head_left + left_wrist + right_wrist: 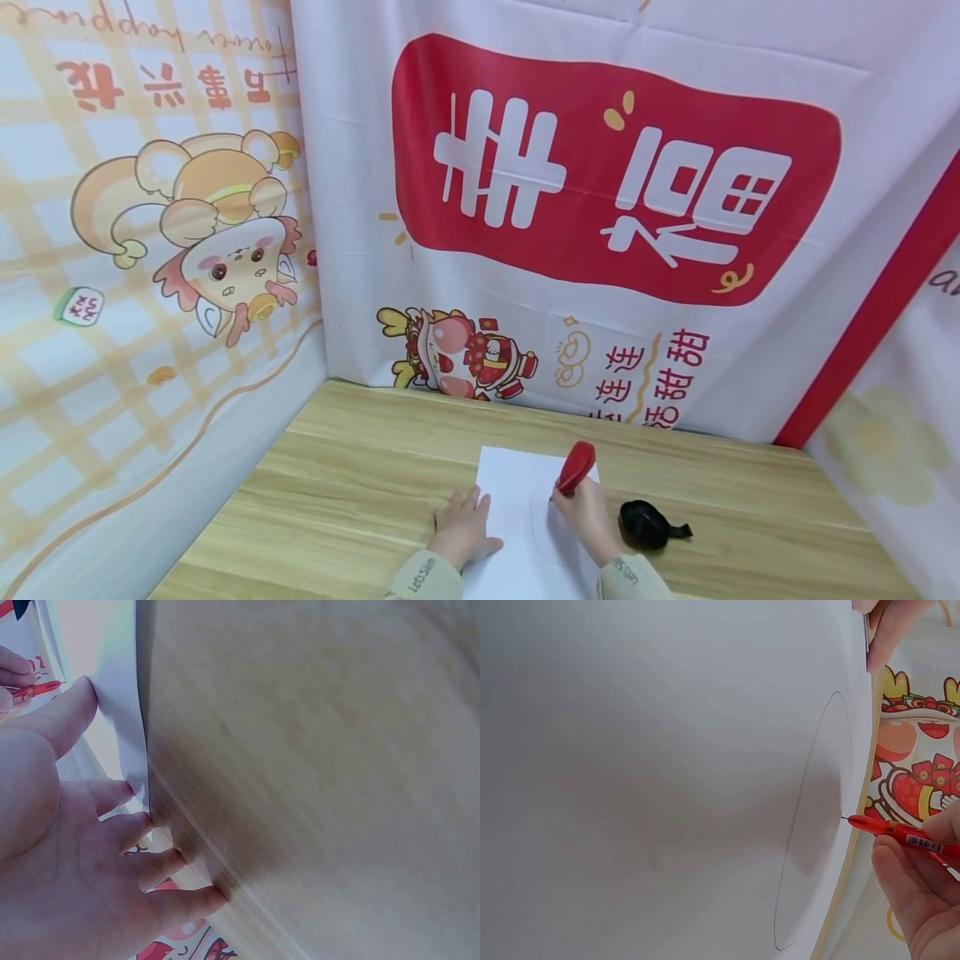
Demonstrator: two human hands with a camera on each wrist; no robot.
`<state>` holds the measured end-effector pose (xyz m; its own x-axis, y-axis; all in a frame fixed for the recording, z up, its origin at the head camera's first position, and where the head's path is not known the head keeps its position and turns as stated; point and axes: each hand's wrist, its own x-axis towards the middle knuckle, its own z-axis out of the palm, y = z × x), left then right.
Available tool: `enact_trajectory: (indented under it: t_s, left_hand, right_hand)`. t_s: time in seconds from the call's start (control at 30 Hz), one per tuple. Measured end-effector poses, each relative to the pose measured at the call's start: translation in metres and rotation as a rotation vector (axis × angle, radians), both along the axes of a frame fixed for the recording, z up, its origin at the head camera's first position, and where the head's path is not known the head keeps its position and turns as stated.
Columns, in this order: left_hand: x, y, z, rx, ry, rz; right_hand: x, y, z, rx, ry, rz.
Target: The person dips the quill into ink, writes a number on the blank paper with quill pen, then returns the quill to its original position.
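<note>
Fabric hangings (352,167): at least two, printed with cartoon figures and characters, softly creased, rising beyond the paper. Bench (337,483): one, light wood-grain surface with streaked banding, beneath the paper. Paper (506,483): one sheet, white, smooth, straight-edged, lying on the bench. Hands: two, in two pale sleeves (427,577) bearing dark lettering. The left hand (462,529) rests across the paper's left edge, fingers extended and spread, gripping nothing. The right hand (588,521), over the paper's right part, pinches the pen between thumb and fingers. Drawn line (799,796): one, thin and dark, curving into a long rounded loop on the paper's right half. Black object (645,525): one, rounded body with a narrow tail, on the bench just right of the paper; identity cannot be determined. Red pen (889,829): one, glossy, slender, with a barcode label; its fine tip meets the paper at the line.
</note>
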<state>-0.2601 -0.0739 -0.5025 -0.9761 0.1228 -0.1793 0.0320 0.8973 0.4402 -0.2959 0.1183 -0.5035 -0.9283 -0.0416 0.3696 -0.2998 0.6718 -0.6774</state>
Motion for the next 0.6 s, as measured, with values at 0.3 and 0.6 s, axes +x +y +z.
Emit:
enact_trajectory:
  t_s: [0.3,0.6]
  left_hand:
    - [0.0018,-0.0017,0.0008,0.021,0.003,-0.018]
    - [0.0017,-0.0016,0.0013,0.005,0.005,-0.024]
  right_hand:
    - [0.0022,-0.0063,-0.0004,0.019,0.005,0.002]
    - [0.0064,-0.0102,0.0005,0.007,0.021,0.037]
